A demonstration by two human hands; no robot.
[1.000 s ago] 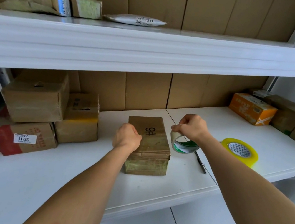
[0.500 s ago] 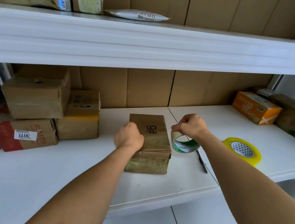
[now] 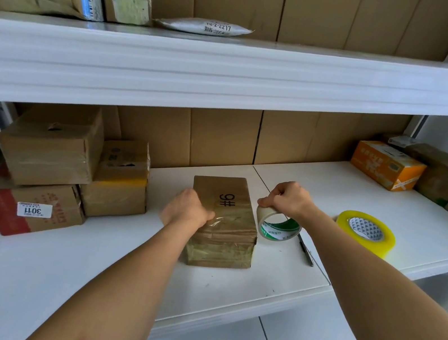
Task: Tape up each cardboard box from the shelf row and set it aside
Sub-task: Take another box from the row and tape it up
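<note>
— Where are we on the job?

— Mid-taping, I'd say. The box marked 9# (image 3: 221, 216) sits on the white shelf (image 3: 273, 273), centre of view. My left hand (image 3: 184, 210) rests on its left top edge, fingers curled down onto a shiny strip of clear tape there, pinning it.

— And the right?

— My right hand (image 3: 289, 200) pinches the tape roll (image 3: 277, 227) at its top rim, just beside the box's right side; the roll stands on edge.

— Next move?

— I judge the strip needs drawing tight across the top and cutting or tearing off, while the left keeps pressing. Then the box goes aside, perhaps by the stacked boxes (image 3: 50, 152) on the left. A yellow tape roll (image 3: 366, 233) lies spare to the right.
</note>
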